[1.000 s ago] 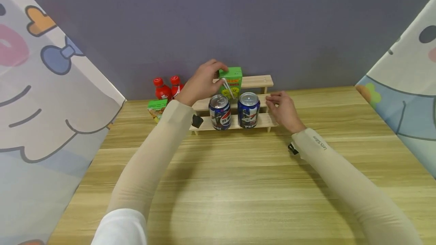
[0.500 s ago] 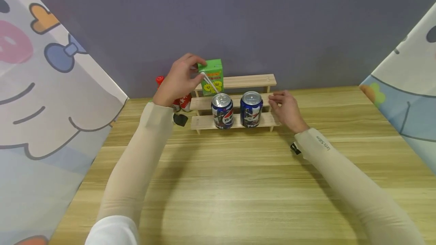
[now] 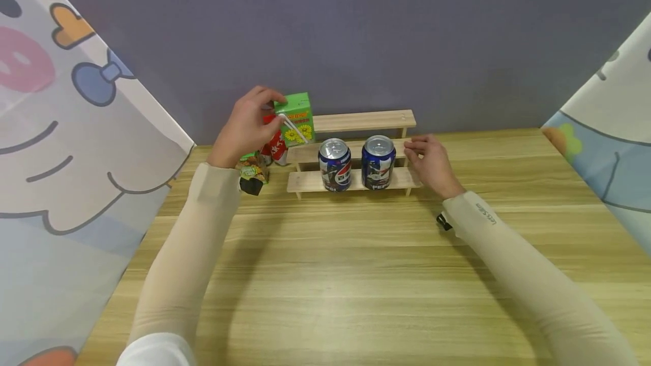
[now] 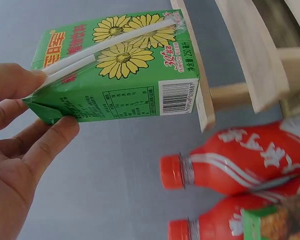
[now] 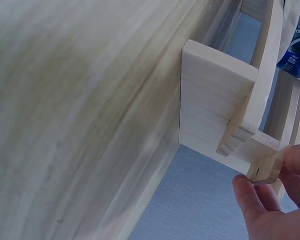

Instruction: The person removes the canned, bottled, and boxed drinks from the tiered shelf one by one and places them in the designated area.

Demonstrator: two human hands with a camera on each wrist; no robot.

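Note:
My left hand (image 3: 249, 126) pinches a green drink carton (image 3: 296, 120) near its top, thumb on the front and fingers on the side. Yellow flowers and white straws show on the carton's front (image 4: 125, 55). Its base is right at the left end of the top tier of a small wooden stepped rack (image 3: 366, 121). My right hand (image 3: 429, 162) grips the right end of the middle tier, thumb and fingers around the board (image 5: 267, 167). On the lowest tier two blue Pepsi cans (image 3: 335, 171) stand upright, side by side.
Two red-capped bottles (image 4: 239, 155) stand left of the rack, partly behind my left hand in the head view. Beside them is a green-edged pack (image 3: 253, 168) with a brown food picture. A grey wall (image 3: 407, 44) rises close behind the rack.
My left hand has moved left with the green carton, from the middle of the top tier to its left end. My right hand keeps its place at the rack.

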